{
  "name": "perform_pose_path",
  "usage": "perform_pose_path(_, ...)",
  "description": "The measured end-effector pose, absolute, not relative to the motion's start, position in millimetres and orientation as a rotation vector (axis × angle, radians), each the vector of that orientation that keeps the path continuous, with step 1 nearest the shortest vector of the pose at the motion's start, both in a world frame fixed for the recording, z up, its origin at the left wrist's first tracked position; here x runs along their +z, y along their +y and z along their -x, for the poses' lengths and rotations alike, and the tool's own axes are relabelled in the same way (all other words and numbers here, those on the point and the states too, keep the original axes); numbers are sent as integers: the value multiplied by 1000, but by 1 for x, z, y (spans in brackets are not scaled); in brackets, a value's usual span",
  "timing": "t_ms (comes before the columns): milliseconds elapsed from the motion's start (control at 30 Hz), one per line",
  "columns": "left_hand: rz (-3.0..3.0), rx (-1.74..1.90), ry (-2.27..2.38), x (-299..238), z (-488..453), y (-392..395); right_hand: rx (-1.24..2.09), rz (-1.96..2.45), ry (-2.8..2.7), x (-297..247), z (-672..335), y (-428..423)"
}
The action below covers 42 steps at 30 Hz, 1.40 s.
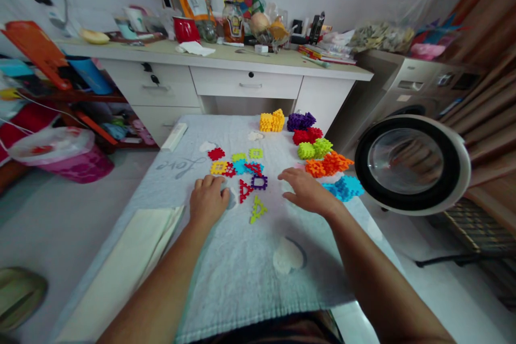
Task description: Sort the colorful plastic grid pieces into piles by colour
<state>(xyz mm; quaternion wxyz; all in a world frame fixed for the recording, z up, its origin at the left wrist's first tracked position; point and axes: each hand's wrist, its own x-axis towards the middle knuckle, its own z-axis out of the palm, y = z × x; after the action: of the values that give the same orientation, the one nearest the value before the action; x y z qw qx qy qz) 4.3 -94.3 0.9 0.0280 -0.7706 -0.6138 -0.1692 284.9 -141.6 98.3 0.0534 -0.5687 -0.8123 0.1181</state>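
Observation:
My left hand (208, 200) rests on the pale blue cloth (242, 269), fingers curled down, just left of a red triangle piece (244, 191). My right hand (305, 191) lies flat with fingers stretched toward a purple square frame (259, 182). A yellow-green triangle (257, 209) lies between the hands. Flat red, yellow, green and blue pieces (237, 164) are scattered beyond them. Sorted heaps sit to the right: yellow (272, 121), purple (301, 121), red (307, 135), green (315, 149), orange (328, 164), blue (344, 187).
A white desk (209, 72) crowded with jars and a red cup stands behind the table. A washing machine with its round door (411, 163) swung open is at the right. A folded cream cloth (133, 258) lies at the table's left; a pink bin (60, 153) sits on the floor.

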Motion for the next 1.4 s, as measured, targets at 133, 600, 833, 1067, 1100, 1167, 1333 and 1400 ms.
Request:
perform_pose_path(133, 2399, -576, -1928, 1, -3, -94, 399, 1786, -2365, 71, -243, -115)
perform_pose_path(600, 2426, -604, -1965, -1, 1, -91, 201, 1994, -2040, 36, -226, -83)
perform_pose_path(833, 2427, -631, -1930, 0, 1, -89, 3, 2123, -1954, 73, -272, -48)
perform_pose_path(1067, 2431, -635, -1967, 1, 1, -89, -131, 2481, -1709, 110, -345, 6)
perform_pose_path(1100, 2431, -638, -1971, 1, 0, -89, -132, 2525, -1672, 111, -354, 12)
perform_pose_path(1167, 2431, -637, -1974, 1, 1, -88, -125, 2594, -1604, 111, -366, 23)
perform_pose_path(1333, 2428, -632, -1977, -1, 1, -87, -149, 2677, -1517, 103, -377, 39)
perform_pose_path(1400, 2431, -636, -1967, -2, 2, -86, -153, 2678, -1512, 99, -376, 41)
